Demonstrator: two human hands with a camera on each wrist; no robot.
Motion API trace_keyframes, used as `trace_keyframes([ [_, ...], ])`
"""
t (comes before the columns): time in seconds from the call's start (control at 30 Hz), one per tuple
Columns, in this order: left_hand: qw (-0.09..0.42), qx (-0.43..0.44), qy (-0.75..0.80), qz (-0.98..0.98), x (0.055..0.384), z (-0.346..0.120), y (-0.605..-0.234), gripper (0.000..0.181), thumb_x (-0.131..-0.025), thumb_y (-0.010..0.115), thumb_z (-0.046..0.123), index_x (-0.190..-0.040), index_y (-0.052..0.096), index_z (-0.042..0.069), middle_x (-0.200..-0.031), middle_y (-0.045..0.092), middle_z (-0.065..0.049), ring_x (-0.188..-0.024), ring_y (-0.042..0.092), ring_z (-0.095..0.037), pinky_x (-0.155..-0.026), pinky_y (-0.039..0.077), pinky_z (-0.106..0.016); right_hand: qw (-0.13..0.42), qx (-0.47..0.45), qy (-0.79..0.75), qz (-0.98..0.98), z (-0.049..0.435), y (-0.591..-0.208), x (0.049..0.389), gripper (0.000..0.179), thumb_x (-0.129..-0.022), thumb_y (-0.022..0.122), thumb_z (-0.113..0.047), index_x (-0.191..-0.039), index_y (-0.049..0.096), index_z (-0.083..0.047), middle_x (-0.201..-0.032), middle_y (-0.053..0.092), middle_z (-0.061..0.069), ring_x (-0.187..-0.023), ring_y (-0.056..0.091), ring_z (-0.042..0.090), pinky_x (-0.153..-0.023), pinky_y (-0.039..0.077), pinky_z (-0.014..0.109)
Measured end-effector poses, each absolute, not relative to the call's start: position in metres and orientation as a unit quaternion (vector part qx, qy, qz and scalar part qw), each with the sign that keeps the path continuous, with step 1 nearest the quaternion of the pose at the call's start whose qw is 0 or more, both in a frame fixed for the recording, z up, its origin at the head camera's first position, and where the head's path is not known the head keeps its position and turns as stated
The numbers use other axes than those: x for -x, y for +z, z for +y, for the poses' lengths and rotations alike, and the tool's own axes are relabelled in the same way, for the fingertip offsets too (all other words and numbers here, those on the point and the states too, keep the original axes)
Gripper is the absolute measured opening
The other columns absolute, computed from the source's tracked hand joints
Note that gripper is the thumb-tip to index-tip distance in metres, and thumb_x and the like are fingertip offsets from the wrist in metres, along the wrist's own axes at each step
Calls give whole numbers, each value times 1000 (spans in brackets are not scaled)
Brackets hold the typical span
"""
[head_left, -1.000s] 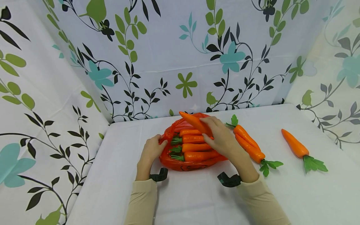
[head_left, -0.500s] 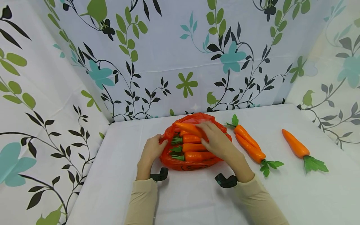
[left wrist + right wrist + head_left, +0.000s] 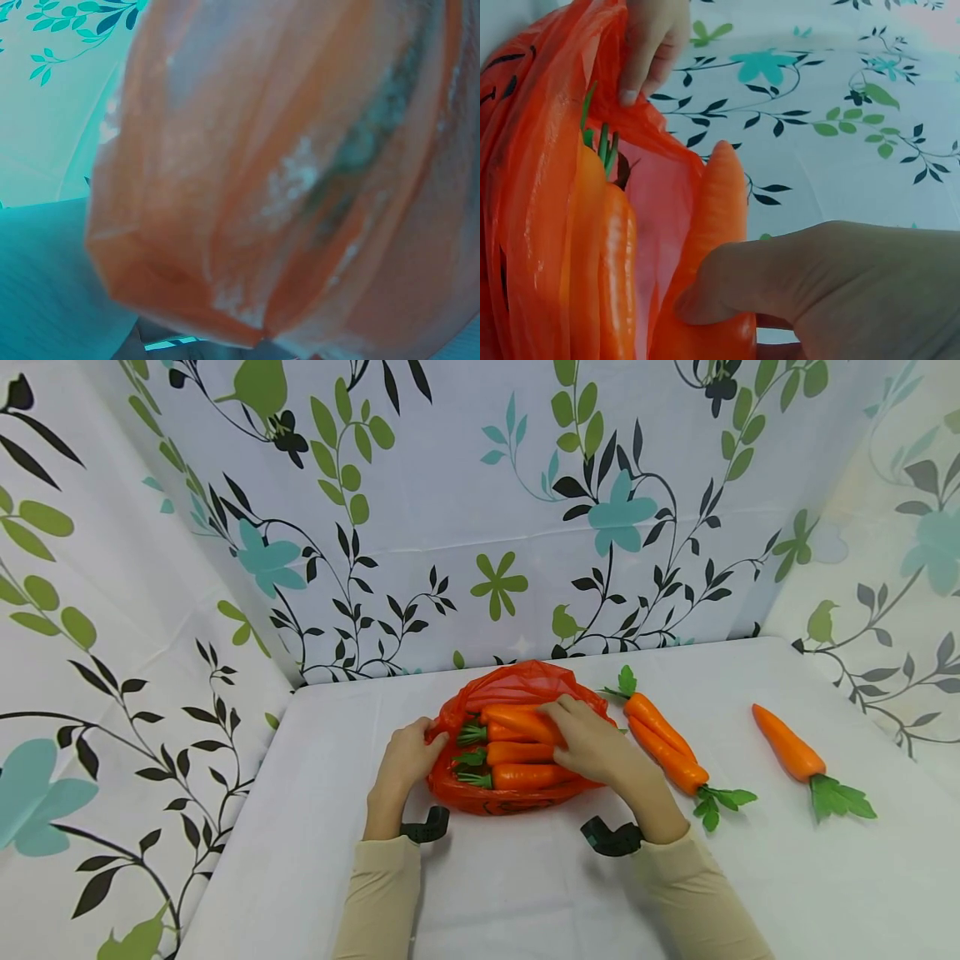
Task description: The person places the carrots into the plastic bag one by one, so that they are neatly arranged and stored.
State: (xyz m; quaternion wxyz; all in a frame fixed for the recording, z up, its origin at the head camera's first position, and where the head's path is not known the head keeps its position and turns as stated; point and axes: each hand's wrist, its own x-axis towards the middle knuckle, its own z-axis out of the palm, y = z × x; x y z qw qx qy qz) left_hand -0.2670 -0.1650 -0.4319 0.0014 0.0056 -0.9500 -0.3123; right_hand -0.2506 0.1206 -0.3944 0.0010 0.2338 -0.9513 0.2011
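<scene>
A red plastic bag (image 3: 536, 675) stands with its mouth open towards me, several orange carrots (image 3: 528, 777) with green tops lying side by side in it. My left hand (image 3: 405, 758) pinches the bag's left rim; in the right wrist view the left fingers (image 3: 646, 52) hold the thin film. With my right hand (image 3: 596, 745) I grip one more carrot (image 3: 517, 720) by its thick end, its tip pointing left, over the row inside the bag. The thumb lies across that carrot (image 3: 718, 199) in the right wrist view. Crumpled bag film (image 3: 202, 172) fills most of the left wrist view.
Just right of the bag, two carrots (image 3: 660, 725) lie close together on the white tabletop (image 3: 487, 893). Farther right is a single carrot (image 3: 787, 743) with a broad green leaf. Behind the table hangs a leaf-patterned cloth (image 3: 450, 485).
My right hand has lowered the carrot from above the bag down onto the row inside, turning it nearly level. The left hand keeps its hold on the rim.
</scene>
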Motion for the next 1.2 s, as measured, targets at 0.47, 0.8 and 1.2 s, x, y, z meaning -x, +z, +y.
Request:
trace_keyframes([
  [0.47,-4,-7,-310,-951,267,-165,-433,36,-99,59,30,-124,63,4,-115,72,-14,-97,65,-27,-92,56,-46,-57,-232,196,-951,124,-393,251,50,-89,67,-8,-138,55,-10,-136,55,12,-123,54,30,-108,46,53],
  [0.8,-11,-7,-310,-951,268,-165,-433,37,-100,59,29,-126,62,4,-118,71,-15,-100,65,-28,-95,55,-47,-83,-221,195,-952,125,-395,251,49,-90,67,-8,-137,55,-10,-134,58,10,-121,57,27,-108,48,50],
  [1.2,-7,-5,-308,-951,268,-164,-433,36,-100,59,29,-125,62,4,-115,71,-15,-97,64,-28,-91,56,-47,-93,-214,193,-953,124,-395,251,49,-90,68,-6,-137,56,-9,-134,58,11,-123,56,29,-110,46,51],
])
